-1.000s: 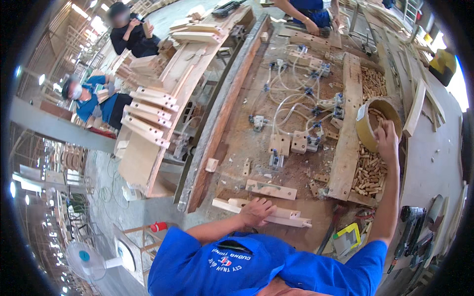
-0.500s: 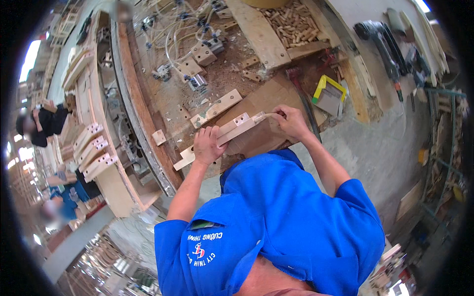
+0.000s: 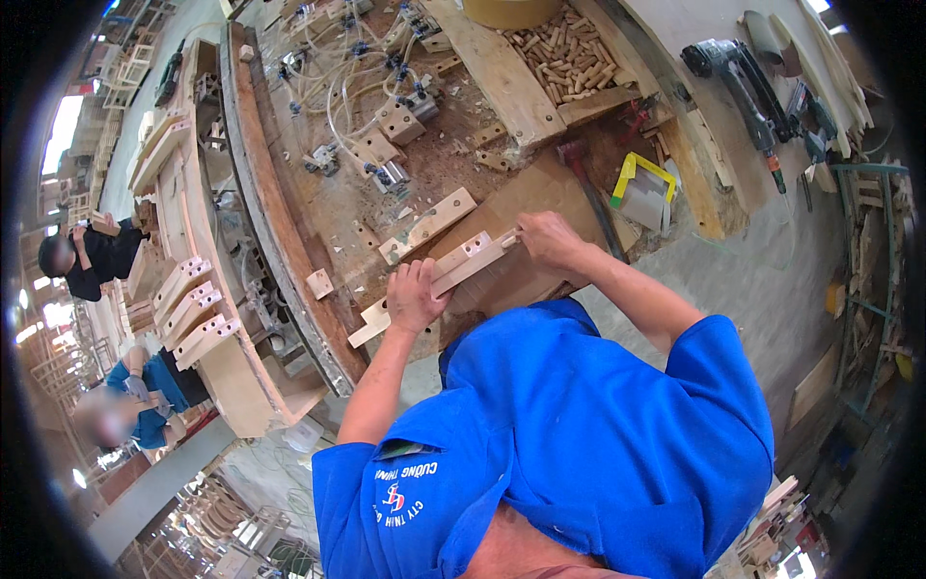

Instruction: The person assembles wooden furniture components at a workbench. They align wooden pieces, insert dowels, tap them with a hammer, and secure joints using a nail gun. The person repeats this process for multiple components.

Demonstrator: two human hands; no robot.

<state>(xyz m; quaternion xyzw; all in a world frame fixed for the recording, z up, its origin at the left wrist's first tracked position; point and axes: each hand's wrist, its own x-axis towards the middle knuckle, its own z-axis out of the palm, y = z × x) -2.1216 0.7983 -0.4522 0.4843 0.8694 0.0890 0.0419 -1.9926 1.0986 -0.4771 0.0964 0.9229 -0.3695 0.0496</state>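
Note:
My left hand (image 3: 417,297) is wrapped around a pale wooden rail (image 3: 461,270) with drilled holes, holding it slantwise over the bench. At the rail's right end my right hand (image 3: 552,239) is closed on a thin pale stick (image 3: 509,240), its tip against the wood. My fingers cover most of that stick, and its exact kind is unclear. Just beyond the rail lies a wooden block with holes (image 3: 428,226). Brown cardboard (image 3: 526,198) lies beneath and beyond my right hand.
Wooden dowels (image 3: 569,58) fill a wooden-sided bin at the back. A hammer (image 3: 590,193) and a yellow-edged holder (image 3: 644,191) lie to the right. Air tubes with fittings (image 3: 338,82) spread at the back left. A nail gun (image 3: 743,92) lies far right. Two people work at left.
My right hand has moved left and closer to the rail's end, so less of the stick shows. My left hand keeps its grip on the rail. The whole view has shifted slightly.

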